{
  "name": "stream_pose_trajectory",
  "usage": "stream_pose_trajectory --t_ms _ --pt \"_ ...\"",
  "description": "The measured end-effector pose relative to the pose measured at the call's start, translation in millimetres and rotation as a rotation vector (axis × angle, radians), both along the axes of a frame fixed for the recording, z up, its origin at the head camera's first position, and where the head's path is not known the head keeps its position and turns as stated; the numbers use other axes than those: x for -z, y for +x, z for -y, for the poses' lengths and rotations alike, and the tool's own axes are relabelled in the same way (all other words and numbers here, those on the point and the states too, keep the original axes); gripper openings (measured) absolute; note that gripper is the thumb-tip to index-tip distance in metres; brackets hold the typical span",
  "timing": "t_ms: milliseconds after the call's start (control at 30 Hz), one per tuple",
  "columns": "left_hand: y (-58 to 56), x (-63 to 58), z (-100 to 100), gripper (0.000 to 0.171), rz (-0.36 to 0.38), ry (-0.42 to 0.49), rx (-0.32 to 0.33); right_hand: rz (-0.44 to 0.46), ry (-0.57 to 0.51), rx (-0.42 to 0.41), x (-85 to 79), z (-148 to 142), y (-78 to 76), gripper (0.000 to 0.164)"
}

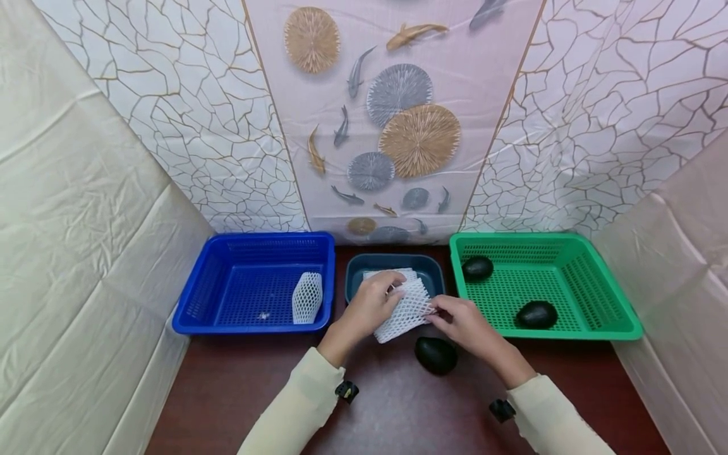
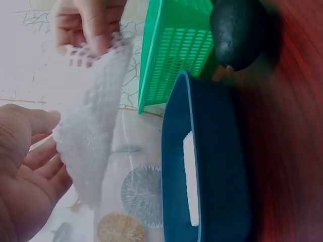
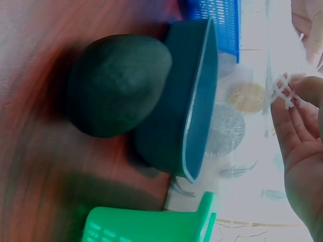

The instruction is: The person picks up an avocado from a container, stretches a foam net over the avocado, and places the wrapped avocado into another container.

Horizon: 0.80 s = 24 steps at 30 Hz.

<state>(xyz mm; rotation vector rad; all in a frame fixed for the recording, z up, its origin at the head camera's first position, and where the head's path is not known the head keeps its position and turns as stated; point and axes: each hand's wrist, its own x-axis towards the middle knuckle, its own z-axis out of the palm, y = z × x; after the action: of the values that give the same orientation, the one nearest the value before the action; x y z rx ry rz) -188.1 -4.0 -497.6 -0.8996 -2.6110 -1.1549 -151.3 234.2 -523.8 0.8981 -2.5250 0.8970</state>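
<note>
A white foam net sleeve is held flattened between both hands, above the front of the dark teal tray. My right hand pinches one end of it between thumb and fingers, which also shows in the right wrist view. At the opposite edge, my left hand holds the sleeve with thumb and fingers. On the table just below the hands lies a dark avocado. More white netting lies inside the tray, partly hidden by its wall.
To the left stands a blue basket with a netted sleeve standing at its right side; its contents cannot be made out. On the right, a green basket holds two avocados. A patterned cloth hangs behind.
</note>
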Motion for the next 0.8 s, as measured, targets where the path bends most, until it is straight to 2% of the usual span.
stream_pose_trajectory --t_ms 67,233,367,433,533,633,800 --pt "2.3 1.5 -1 0.029 -0.036 -0.019 -0.013 -0.031 0.001 0.014 -4.0 1 -0.2 0.022" --pt "10.3 2.4 0 0.039 -0.164 -0.085 -0.019 -0.017 0.009 0.037 -11.8 4 1.6 0.022" --pt "15.6 3.1 0 0.039 -0.252 -0.169 -0.021 -0.001 0.005 0.044 -15.3 6 2.6 0.022" --pt "17.7 3.6 0 0.036 -0.270 -0.189 -0.027 0.000 0.005 0.043 -16.5 7 2.6 0.022" --pt "19.9 4.5 -1 0.029 -0.262 -0.166 -0.022 -0.005 0.003 0.028 -17.8 9 2.4 0.022" --pt "21.2 4.7 -1 0.024 -0.220 -0.101 -0.001 -0.047 0.011 -0.006 -19.4 8 2.4 0.019" --pt "20.9 5.0 1 0.023 -0.157 -0.025 0.034 -0.145 0.057 -0.084 -26.0 -1 -1.7 0.037"
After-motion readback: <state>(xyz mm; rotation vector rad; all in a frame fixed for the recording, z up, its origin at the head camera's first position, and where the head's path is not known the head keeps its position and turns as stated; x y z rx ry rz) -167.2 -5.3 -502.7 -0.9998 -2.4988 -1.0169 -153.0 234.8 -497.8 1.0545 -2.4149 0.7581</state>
